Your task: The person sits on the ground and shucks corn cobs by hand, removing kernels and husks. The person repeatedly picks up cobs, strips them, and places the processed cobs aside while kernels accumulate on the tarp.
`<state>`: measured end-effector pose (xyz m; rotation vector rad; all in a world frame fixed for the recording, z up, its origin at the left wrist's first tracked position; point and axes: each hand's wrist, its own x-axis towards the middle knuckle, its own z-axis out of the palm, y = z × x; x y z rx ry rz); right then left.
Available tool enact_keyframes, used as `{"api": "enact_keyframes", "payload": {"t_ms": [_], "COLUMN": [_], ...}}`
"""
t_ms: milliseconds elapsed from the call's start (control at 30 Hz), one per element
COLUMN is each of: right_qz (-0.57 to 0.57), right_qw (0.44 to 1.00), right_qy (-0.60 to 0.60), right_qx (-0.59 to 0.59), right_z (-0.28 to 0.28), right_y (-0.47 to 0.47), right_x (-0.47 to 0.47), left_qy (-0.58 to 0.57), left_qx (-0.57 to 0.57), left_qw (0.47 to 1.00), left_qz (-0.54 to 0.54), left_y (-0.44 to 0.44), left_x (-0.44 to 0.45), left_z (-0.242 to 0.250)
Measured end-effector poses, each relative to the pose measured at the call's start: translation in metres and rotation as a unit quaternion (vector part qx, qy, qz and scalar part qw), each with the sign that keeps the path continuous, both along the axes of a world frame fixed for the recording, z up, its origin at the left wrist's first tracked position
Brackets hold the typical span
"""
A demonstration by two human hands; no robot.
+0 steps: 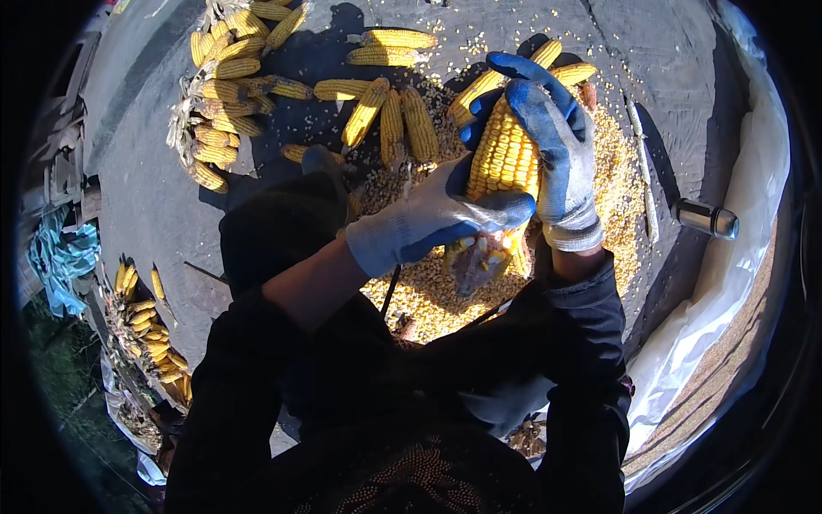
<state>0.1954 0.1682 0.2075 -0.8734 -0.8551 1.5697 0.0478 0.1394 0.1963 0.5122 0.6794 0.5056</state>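
Between my gloved hands is a large ear of yellow dried corn [502, 154], tilted with its kernel-covered side toward me. My left hand [431, 215], in a white and blue coated work glove, grips its lower part with the thumb laid across it. My right hand [560, 144], gloved alike, wraps the upper right side, with its fingers bent over the far end. The ear's near end [478, 260] is mostly bare cob with a few kernels left on it. Under and around the hands spreads a pile of loose corn kernels [411, 308].
Several unshelled ears [392, 125] lie beyond my left hand, and a braided bunch of corn [225, 106] is farther left. A thin stick [642, 170], a metal flask [706, 218] and white plastic sheeting [719, 295] are on the right. More ears [154, 340] lie lower left.
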Motion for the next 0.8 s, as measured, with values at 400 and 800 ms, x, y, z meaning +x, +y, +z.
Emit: {"api": "enact_keyframes", "payload": {"t_ms": [400, 800], "right_qz": [-0.048, 0.117], "right_qw": [0.999, 0.988], "right_qy": [0.015, 0.059], "right_qx": [-0.016, -0.080], "right_z": [0.003, 0.007], "right_y": [-0.001, -0.027], "right_x": [0.012, 0.011], "left_qy": [-0.007, -0.058], "left_qx": [0.026, 0.019], "left_qw": [0.997, 0.997], "left_qz": [-0.067, -0.044], "left_y": [-0.029, -0.014], "left_x": [-0.007, -0.021], "left_z": [-0.028, -0.027]}}
